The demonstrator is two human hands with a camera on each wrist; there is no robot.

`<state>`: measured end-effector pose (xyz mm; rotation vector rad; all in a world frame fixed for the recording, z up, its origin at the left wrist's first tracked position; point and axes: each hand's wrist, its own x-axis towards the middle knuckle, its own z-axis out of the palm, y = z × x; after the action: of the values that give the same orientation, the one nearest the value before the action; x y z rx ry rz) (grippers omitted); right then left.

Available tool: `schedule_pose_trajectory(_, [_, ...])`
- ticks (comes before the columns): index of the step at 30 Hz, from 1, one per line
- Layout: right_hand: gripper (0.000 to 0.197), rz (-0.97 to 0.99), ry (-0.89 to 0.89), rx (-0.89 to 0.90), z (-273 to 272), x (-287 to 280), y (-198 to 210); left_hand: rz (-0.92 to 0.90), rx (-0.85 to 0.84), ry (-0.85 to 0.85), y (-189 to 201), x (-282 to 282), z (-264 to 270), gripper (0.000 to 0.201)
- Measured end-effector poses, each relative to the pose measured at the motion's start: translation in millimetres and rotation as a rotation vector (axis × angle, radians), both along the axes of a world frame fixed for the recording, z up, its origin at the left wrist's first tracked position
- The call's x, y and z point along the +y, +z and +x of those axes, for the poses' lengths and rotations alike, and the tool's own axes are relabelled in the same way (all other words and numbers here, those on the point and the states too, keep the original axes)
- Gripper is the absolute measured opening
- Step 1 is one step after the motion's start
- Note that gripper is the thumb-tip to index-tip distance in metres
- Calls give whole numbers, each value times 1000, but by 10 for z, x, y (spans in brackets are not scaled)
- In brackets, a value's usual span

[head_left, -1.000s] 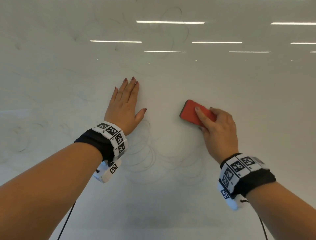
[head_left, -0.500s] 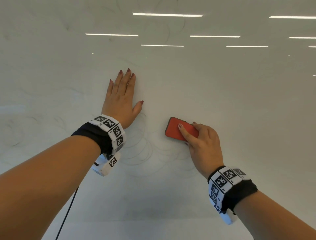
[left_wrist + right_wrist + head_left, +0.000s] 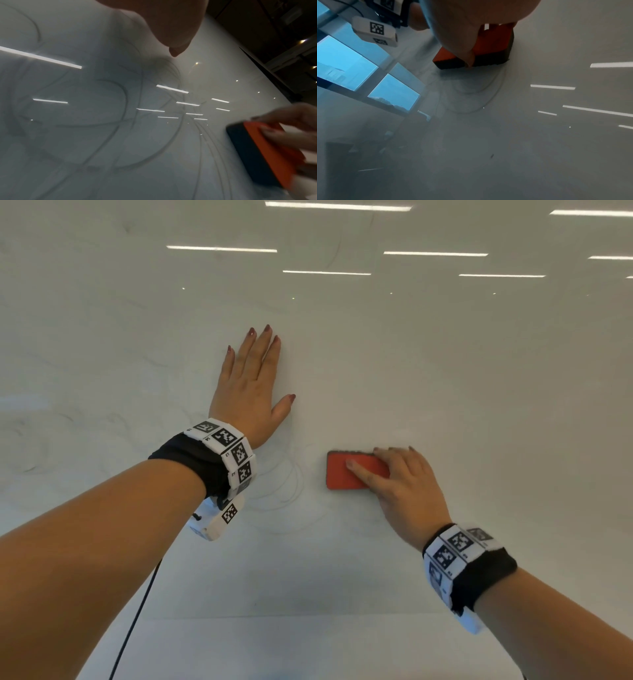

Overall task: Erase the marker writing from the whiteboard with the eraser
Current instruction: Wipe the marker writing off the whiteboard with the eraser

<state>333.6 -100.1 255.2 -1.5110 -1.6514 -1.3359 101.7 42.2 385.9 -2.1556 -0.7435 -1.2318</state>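
Clearly the job is sitting somewhere past its middle, judging by how the whiteboard [image 3: 445, 405] is looking. The right hand [image 3: 407, 491] is gripping the eraser [image 3: 342, 477], fingers curled over its red back and the thumb hooked on its near edge, and is pressing the dark felt face against the board just beside a cluster of thin looping marker lines [image 3: 284, 494]. The left hand [image 3: 250, 385] is lying flat on the board with fingers straight and together, holding nothing (apparently bracing). Around and above the eraser the surface is showing only pale smears, which suggests those parts are already wiped. What is remaining, as far as the views are showing, is the loops between the two wrists and below them, plus fainter curls far left and near the top; the left wrist view is showing many grey curved strokes [image 3: 120, 108] crossing beneath the left palm.
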Motion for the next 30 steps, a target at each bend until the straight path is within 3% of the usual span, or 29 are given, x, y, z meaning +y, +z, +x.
schedule_pose_trajectory(3, [58, 73, -12, 125, 23, -18, 167, 2, 12, -10, -83, -24, 15, 75])
schedule_pose_trajectory(9, [60, 78, -20, 183, -74, 83, -24, -4, 48, -6, -327, -52, 52, 75])
schedule_pose_trajectory(16, [67, 17, 36, 101, -150, 87, -340, -26, 83, -4, -559, -73, 100, 75])
schedule_pose_trajectory(23, [66, -172, 78, -53, -149, 3, -778, -44, 96, 0, -673, -82, 130, 76])
schedule_pose_trajectory(30, [67, -91, 60, 29, 28, -45, -646, -17, 102, 11, -688, -43, 135, 76])
